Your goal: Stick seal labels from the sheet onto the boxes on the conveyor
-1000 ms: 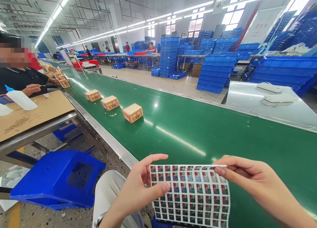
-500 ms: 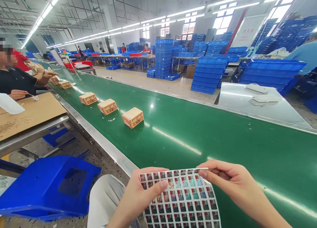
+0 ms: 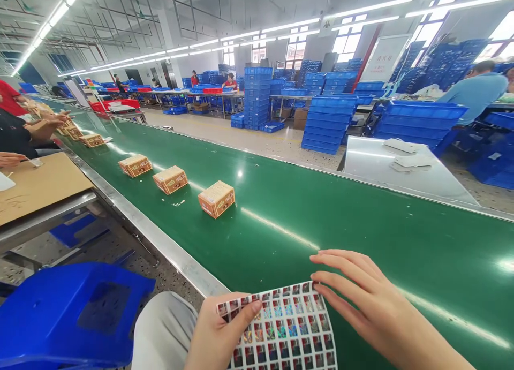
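Observation:
My left hand pinches the left edge of a sheet of holographic stickers, its thumb lying on the top rows. The sheet bends slightly, and its lower part runs out of view. My right hand is open beside the sheet's upper right corner, fingers stretched out, with the fingertips at or just touching that corner. Beyond both hands, an orange-brown printed carton sits on the green conveyor belt. Two similar cartons, a middle one and a farther one, stand behind it.
At the left are a blue plastic stool and a cardboard-topped table, where a co-worker's hands show. A metal rail edges the belt. Across it stand a steel table and stacked blue crates.
My right hand has let go of the sheet's corner and its fingers have straightened. The view has turned a little to the right. The nearest cartons look slightly closer along the belt.

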### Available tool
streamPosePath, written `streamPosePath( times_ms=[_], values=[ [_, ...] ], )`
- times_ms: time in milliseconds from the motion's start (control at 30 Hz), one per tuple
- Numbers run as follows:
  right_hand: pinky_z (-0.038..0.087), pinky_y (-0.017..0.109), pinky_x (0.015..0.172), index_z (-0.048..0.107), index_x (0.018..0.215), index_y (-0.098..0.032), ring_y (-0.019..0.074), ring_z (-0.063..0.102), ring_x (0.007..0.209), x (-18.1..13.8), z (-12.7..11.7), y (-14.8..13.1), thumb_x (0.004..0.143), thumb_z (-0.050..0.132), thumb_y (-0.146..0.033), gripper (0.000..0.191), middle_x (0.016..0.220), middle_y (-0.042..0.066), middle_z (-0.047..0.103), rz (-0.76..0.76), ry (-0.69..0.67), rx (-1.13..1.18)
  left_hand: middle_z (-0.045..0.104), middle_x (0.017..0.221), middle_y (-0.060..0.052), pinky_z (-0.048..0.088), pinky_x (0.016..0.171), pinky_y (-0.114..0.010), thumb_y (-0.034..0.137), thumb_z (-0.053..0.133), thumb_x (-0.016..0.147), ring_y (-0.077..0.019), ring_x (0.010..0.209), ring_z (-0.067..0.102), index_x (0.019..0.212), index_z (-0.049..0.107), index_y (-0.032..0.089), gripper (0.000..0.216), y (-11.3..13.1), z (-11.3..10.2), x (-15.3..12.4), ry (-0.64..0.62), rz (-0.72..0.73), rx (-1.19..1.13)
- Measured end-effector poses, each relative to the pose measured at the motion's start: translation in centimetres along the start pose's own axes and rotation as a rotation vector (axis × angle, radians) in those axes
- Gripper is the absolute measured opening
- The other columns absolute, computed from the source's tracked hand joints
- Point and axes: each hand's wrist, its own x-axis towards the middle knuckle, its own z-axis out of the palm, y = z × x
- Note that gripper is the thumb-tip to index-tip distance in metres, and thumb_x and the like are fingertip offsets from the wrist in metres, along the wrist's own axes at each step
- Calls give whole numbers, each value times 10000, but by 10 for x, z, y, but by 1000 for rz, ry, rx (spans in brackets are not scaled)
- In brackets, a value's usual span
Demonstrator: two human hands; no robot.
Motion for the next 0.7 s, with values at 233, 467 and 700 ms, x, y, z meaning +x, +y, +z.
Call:
streamPosePath(
  times_ms=[233,467,700],
  values=[
    [566,372,899,697,1035,-210,259,632,1138,3,-6,-4,979,559,-49,219,1154,103,709,-44,48,53,369,553,43,233,525,-232,584,711,792,-106,563,295,555,530,158,520,-5,-3,-1,39,-54,-92],
    [632,324,783,718,1016,-318,254,755,929,-15,-5,37,966,643,-453,162,1081,37,764,465,47,292,330,559,58,225,526,-233,700,715,743,-105,560,277,559,438,193,607,-38,-18,-1,7,-115,-181],
    [511,516,1042,293,1534,-251,326,615,1235,24,63,49,879,599,-659,830,1405,152,600,714,-192,490,395,473,37,228,479,-249,697,652,826,-84,470,293,508,552,158,634,-58,-23,-5,-273,120,-163]
  ],
)
